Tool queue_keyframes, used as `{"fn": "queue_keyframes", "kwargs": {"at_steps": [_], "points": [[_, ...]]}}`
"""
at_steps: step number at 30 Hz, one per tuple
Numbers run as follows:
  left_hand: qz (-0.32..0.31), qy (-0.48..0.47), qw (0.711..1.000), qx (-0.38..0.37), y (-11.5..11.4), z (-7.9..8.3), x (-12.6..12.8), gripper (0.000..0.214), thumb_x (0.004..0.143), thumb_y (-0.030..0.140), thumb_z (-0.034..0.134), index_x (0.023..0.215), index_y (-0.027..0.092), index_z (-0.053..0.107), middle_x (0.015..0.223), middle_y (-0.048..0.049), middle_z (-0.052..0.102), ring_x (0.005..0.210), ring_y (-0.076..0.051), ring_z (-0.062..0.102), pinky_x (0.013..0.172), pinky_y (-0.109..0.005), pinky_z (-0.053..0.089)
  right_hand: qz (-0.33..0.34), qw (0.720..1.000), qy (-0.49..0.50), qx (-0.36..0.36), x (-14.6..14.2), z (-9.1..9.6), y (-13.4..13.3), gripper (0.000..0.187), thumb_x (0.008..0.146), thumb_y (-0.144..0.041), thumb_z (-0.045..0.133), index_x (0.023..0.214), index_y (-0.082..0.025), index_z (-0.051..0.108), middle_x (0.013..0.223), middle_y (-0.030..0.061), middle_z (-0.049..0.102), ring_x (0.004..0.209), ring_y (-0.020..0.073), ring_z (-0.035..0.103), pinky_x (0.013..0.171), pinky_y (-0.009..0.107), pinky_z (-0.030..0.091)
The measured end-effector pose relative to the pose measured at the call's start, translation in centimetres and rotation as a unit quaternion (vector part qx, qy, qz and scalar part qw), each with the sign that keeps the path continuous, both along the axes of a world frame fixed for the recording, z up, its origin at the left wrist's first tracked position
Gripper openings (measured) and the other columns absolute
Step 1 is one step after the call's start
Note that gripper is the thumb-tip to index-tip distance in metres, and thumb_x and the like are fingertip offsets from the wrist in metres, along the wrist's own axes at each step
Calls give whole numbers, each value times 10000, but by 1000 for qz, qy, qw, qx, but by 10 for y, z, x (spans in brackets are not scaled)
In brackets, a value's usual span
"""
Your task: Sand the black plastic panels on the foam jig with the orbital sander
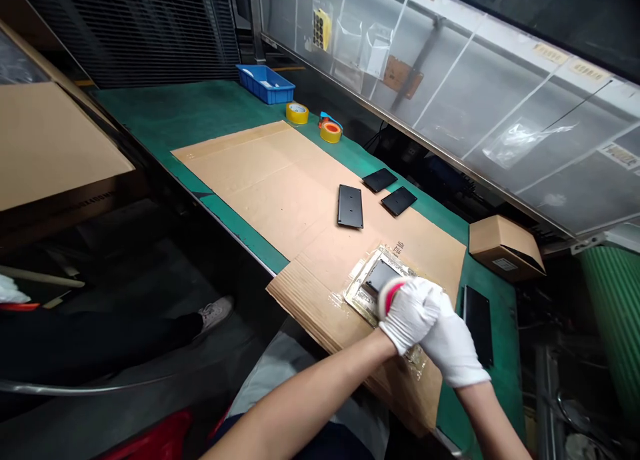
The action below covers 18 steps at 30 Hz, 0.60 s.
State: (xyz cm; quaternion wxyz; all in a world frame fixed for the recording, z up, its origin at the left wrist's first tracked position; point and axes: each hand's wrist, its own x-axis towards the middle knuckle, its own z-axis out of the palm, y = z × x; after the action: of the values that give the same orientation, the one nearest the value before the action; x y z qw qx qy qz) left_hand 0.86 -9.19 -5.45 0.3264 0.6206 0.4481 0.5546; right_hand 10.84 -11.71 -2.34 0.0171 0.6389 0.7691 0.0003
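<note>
wrapped panel (379, 275) – dark grey rectangular plate in crinkled clear plastic film – lies flat on the flat brown cardboard sheet (280, 173). far half shows just beyond the fingers, near edge is under them

left hand (407, 310), white knit glove: fingers curled shut, knuckles up, bearing on the film at the panel's near-right corner
right hand (453, 343), same glove, tucked against the left and partly behind it. its fingers are hidden, so can't tell how far open they are or whether they have the film

around:
- bare long black plate (350, 205) well beyond the fingers on the cardboard
- small black square plate (379, 179) and second black square plate (399, 201) beyond that, side by side
- another black plate (477, 323) just right of the fingers, on the green mat surface (200, 113)
- small brown carton (505, 247) beyond-right of the fingers
- yellow tape roll (297, 113), orange tape roll (331, 131), blue plastic bin (265, 83) far beyond, out of reach

my read: the work is on the film, both hands crowded on one corner. to do it well:
- keep the panel flat on the cardboard, one hand pinning, one working
- grip film only, keep glove tips off the plate face
- film is loose and wrinkled, so take up slack before loading it
- any pull should run low along the surface, not up, or the panel lifts and skids
- near cardboard edge sits close under the wrists, so don't drag toward the body
- watch the black plate right of the fingers, edge contact could mark both parts
</note>
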Motion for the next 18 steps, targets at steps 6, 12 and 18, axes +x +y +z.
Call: {"fn": "queue_keyframes", "kwargs": {"at_steps": [6, 12, 18], "points": [[72, 7, 997, -6, 36, 10, -63, 246, 991, 162, 454, 967, 167, 698, 967, -109, 756, 960, -235, 706, 955, -404, 568, 38, 996, 41, -63, -81, 36, 47, 457, 959, -225, 515, 1381, -55, 558, 1202, 216, 642, 976, 245, 679, 842, 306, 519], [31, -5, 999, 10, 11, 6, -10, 229, 980, 170, 464, 920, 187, 685, 948, -103, 751, 927, -250, 714, 930, -419, 584, -35, 996, 49, -58, -20, 16, 14, 489, 936, -256, 551, 1395, -89, 530, 1219, 195, 640, 849, 214, 690, 713, 290, 514], [64, -18, 998, 0, -10, 0, 5, 234, 983, 191, 455, 958, 194, 687, 938, -102, 740, 917, -265, 710, 923, -445, 590, 16, 999, 15, -46, -1, 3, -6, 460, 938, -156, 470, 1388, -85, 535, 1246, 208, 633, 881, 237, 701, 734, 317, 521]]}}
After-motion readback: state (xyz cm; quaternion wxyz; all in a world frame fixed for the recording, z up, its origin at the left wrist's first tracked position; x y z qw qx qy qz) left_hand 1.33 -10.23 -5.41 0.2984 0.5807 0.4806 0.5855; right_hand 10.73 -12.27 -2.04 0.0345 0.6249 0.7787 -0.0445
